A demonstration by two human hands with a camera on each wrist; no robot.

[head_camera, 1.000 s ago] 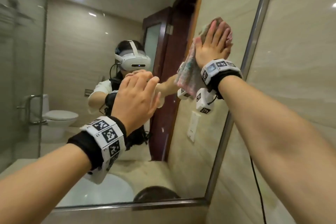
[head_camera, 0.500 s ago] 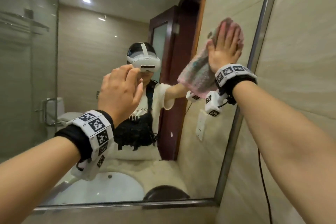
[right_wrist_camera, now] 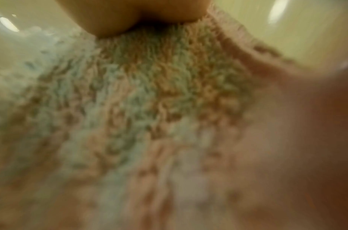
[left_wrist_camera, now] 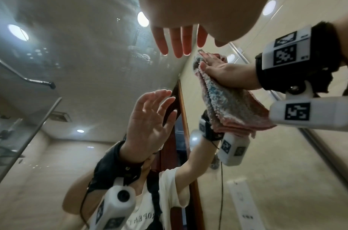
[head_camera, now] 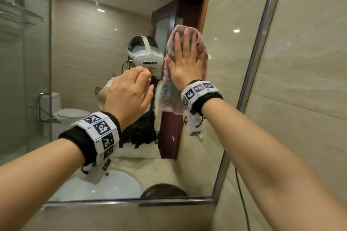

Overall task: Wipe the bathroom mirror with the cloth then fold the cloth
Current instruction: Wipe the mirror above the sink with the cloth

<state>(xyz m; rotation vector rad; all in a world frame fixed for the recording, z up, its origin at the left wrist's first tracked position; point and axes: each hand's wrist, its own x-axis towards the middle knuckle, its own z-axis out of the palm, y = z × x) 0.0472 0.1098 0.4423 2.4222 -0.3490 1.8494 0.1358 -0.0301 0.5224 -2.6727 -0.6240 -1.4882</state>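
Observation:
A pink and blue-green terry cloth [head_camera: 170, 95] lies against the bathroom mirror [head_camera: 84, 62], right of centre. My right hand [head_camera: 185, 62] presses it flat to the glass, fingers straight and spread, pointing up. In the left wrist view the cloth [left_wrist_camera: 226, 105] hangs below that right hand [left_wrist_camera: 224, 73]. The right wrist view is filled by the blurred cloth [right_wrist_camera: 149, 109] under the palm [right_wrist_camera: 129, 14]. My left hand [head_camera: 129, 92] is raised just left of the cloth, holding nothing, its relaxed fingers [left_wrist_camera: 179, 42] a short way off the glass.
The mirror's metal frame [head_camera: 259, 47] runs along its right and bottom edges. Beige tiled wall [head_camera: 309, 80] lies to the right, with a thin black cable [head_camera: 242, 193] hanging on it. The mirror reflects a white basin [head_camera: 97, 187], a toilet, a glass shower screen and a dark door.
My right hand has slid the cloth left and a little down, away from the mirror's right edge. The left hand stays raised and empty beside it.

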